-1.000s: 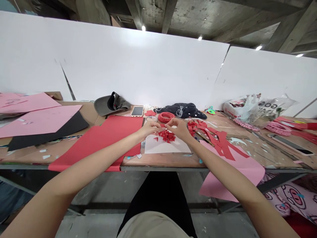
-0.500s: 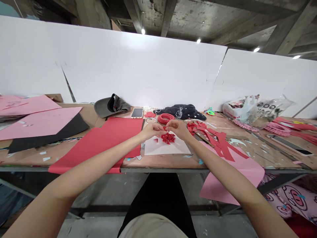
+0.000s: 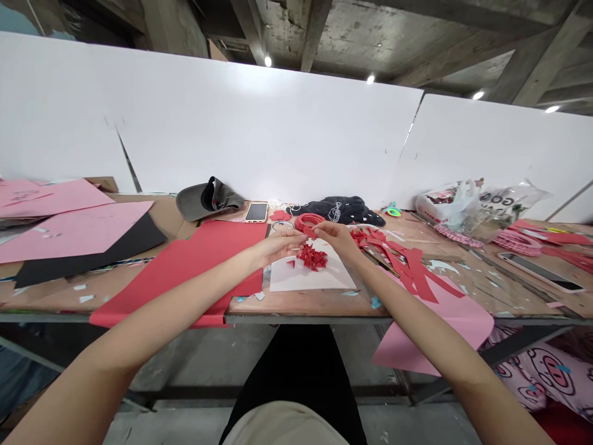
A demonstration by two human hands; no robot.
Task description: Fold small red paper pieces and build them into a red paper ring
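Note:
Between the fingertips of my two hands is a small red paper piece, partly hidden by the fingers. My left hand pinches it from the left with its fingers fairly straight. On the other side, the thumb and forefinger of my right hand grip it too. Just below lies a heap of small folded red paper pieces on a white sheet. One loose red piece sits left of the heap. A coiled red ring and a roll of tape are right behind my hands.
Red card spreads to the left, near a cap and a phone. Red paper strips lie over pink paper hanging off the front edge. Plastic bags and another phone are at right.
My left hand's fingers have straightened out a little, and its wrist has shifted slightly left. My right hand remains nearly in place at the small red paper piece.

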